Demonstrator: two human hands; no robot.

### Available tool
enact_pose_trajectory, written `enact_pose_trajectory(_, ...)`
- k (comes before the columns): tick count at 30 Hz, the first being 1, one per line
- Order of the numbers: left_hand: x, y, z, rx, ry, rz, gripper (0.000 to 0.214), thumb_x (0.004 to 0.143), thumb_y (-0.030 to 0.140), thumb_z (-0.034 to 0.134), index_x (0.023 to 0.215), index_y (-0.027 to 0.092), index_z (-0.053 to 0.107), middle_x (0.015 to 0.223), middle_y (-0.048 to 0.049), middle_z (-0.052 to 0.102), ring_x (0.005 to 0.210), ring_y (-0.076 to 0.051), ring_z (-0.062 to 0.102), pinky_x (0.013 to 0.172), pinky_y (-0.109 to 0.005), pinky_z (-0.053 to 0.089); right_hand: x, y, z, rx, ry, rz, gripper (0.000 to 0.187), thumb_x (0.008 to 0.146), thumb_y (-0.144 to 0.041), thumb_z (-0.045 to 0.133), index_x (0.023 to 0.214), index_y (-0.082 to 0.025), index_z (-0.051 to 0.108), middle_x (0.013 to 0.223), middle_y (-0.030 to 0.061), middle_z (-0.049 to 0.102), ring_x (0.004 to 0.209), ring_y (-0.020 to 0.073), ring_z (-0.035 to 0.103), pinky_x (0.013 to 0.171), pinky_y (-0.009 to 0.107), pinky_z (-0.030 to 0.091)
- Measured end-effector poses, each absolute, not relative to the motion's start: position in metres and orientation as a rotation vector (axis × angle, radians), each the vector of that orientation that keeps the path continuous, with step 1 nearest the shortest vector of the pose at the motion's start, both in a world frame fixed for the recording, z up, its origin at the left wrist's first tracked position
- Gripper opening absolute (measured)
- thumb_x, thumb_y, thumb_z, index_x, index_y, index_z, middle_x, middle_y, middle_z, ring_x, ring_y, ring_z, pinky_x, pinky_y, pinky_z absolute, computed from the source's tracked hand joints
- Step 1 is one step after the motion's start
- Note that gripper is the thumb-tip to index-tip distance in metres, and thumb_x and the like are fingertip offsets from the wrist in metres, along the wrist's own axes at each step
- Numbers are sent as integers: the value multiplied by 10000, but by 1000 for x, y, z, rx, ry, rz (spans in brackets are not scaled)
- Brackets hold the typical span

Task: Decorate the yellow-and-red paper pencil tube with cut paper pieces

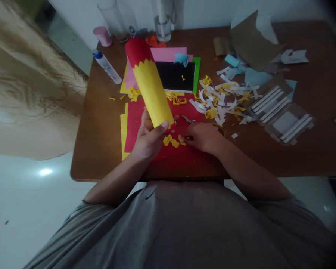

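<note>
Left hand (149, 141) wrapped round my paper tube (149, 84), red-over-yellow zigzag done; right hand (204, 138) curled by yellow scraps (170, 141), grip unclear!

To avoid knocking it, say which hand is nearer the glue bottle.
Left: the left hand is below and right of the glue bottle; the right hand is farther right.
</note>
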State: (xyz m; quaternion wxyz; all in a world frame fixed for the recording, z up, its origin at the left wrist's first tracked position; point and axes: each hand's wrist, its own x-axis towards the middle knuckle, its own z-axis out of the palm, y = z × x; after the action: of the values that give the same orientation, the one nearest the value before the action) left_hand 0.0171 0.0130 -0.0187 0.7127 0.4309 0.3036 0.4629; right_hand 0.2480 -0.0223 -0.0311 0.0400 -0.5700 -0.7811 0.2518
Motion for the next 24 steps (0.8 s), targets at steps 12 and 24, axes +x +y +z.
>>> enact_pose_trajectory(12, 16, 19, -21, 926, 707, 1088, 891, 822, 381, 1035, 1582, 420, 572, 1412, -48, 761, 1342, -315, 800, 998, -406, 668, 247, -22, -25, -1708, -2458, 849, 352, 1069, -368, 843, 1395, -256, 916, 1287, 126, 918, 1152, 352, 840, 862, 383, 548)
enact_pose_trajectory(24, 19, 17, -24, 937, 698, 1030, 611, 891, 503, 1006, 1362, 295, 677, 1414, -105, 792, 1380, -327, 775, 1169, -498, 640, 231, -26, -27, -1577, -2389, 888, 174, 1083, -278, 772, 1115, -207, 927, 1199, 135, 911, 1087, 324, 834, 857, 376, 552)
